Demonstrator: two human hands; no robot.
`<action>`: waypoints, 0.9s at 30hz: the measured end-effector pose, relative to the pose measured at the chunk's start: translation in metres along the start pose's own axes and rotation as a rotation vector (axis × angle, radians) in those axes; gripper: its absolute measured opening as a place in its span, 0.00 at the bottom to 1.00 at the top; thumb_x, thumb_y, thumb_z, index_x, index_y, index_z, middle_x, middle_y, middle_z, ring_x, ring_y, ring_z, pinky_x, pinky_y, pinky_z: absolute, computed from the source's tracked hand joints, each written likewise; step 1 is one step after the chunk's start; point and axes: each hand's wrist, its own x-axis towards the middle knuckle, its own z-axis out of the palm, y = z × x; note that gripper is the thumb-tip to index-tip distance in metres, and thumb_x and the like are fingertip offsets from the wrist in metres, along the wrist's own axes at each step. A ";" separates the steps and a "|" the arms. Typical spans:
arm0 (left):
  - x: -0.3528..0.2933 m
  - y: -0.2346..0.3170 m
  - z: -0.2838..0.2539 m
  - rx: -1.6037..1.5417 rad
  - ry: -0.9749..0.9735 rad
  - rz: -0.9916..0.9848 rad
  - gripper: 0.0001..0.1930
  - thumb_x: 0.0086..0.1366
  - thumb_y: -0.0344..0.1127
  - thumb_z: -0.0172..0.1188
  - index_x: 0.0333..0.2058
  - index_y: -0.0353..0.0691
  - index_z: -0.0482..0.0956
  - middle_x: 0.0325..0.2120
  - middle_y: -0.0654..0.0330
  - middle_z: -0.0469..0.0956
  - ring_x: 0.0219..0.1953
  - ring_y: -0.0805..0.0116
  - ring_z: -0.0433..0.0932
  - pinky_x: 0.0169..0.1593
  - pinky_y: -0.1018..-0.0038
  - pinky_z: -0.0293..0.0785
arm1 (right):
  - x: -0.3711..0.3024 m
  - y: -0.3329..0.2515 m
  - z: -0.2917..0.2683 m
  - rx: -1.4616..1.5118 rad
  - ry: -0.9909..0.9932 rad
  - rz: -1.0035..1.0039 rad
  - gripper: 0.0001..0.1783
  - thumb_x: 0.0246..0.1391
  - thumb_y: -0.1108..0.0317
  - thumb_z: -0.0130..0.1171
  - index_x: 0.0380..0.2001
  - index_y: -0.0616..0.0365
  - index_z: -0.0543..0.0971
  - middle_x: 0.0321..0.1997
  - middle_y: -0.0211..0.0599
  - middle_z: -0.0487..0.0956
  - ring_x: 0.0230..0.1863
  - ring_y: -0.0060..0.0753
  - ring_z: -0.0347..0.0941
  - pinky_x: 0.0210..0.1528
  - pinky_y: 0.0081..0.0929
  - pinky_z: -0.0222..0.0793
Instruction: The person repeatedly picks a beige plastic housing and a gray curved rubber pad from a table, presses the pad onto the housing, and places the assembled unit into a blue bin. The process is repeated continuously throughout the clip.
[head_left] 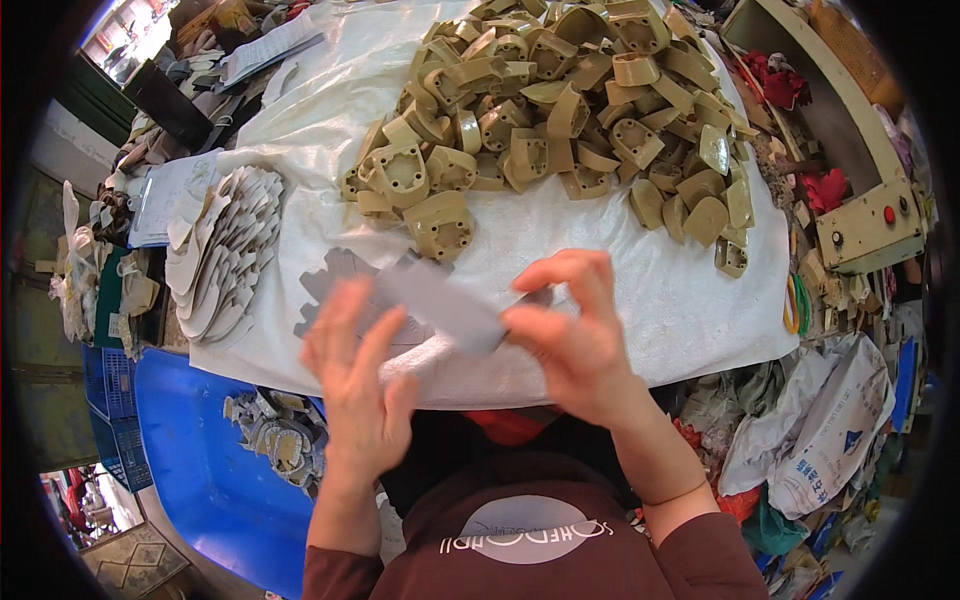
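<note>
Between my hands, above the white sheet (690, 320), hangs a flat grey piece (455, 308), smeared by motion. The thumb and fingers of my right hand (580, 340) pinch its right end, where a small dark part (540, 297) shows between the fingertips. My left hand (362, 385) is at the left of this piece with its fingers spread; blur hides whether a fingertip touches it. Under and behind the left fingers lie flat grey cut-outs with notched edges (322, 284). Farther back is a large heap of olive-tan moulded heel-like parts (530, 155) with small holes.
Pale sole-shaped pieces (225, 250) are stacked at the left edge. Below them stands a blue tub (180, 440) with grey parts (285, 435) inside. A beige control box (872, 228) with a red button is at the right, above white plastic bags (820, 430).
</note>
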 end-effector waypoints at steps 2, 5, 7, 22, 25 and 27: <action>-0.009 0.004 0.005 -0.556 -0.102 -0.007 0.14 0.61 0.31 0.51 0.43 0.33 0.78 0.47 0.43 0.74 0.55 0.49 0.69 0.57 0.61 0.59 | 0.008 -0.011 -0.001 -0.005 -0.126 -0.102 0.16 0.37 0.78 0.62 0.35 0.54 0.77 0.44 0.38 0.72 0.44 0.42 0.65 0.44 0.34 0.65; -0.011 0.005 0.020 -0.953 0.062 -0.347 0.18 0.69 0.37 0.42 0.46 0.29 0.74 0.42 0.48 0.77 0.42 0.59 0.75 0.51 0.64 0.67 | 0.016 -0.003 0.009 0.134 -0.232 -0.088 0.17 0.38 0.80 0.58 0.36 0.56 0.77 0.45 0.35 0.72 0.45 0.45 0.65 0.46 0.35 0.65; -0.007 -0.008 0.024 -1.229 0.135 -0.396 0.24 0.73 0.45 0.37 0.47 0.27 0.72 0.41 0.48 0.77 0.40 0.59 0.77 0.52 0.63 0.68 | 0.023 0.021 0.025 -0.041 -0.134 -0.061 0.17 0.38 0.78 0.58 0.37 0.57 0.77 0.43 0.35 0.72 0.47 0.41 0.65 0.46 0.34 0.63; 0.003 -0.030 0.044 -1.193 0.200 -0.389 0.21 0.73 0.40 0.39 0.53 0.27 0.67 0.48 0.54 0.73 0.49 0.65 0.71 0.58 0.66 0.64 | 0.034 0.050 0.071 -0.040 0.123 0.066 0.26 0.35 0.83 0.64 0.44 0.59 0.75 0.44 0.40 0.71 0.45 0.44 0.66 0.44 0.33 0.70; 0.003 -0.027 0.043 -1.142 0.184 -0.375 0.20 0.73 0.40 0.40 0.51 0.28 0.70 0.44 0.58 0.75 0.46 0.73 0.71 0.54 0.72 0.64 | 0.035 0.051 0.062 0.211 0.277 0.292 0.17 0.48 0.78 0.59 0.44 0.60 0.75 0.44 0.38 0.73 0.45 0.36 0.68 0.45 0.30 0.70; 0.003 -0.022 0.041 -1.114 0.184 -0.365 0.20 0.73 0.40 0.40 0.50 0.28 0.71 0.43 0.58 0.75 0.46 0.73 0.70 0.53 0.73 0.64 | 0.035 0.062 0.041 0.599 0.523 0.642 0.13 0.57 0.75 0.55 0.46 0.60 0.75 0.44 0.35 0.76 0.46 0.29 0.70 0.46 0.26 0.69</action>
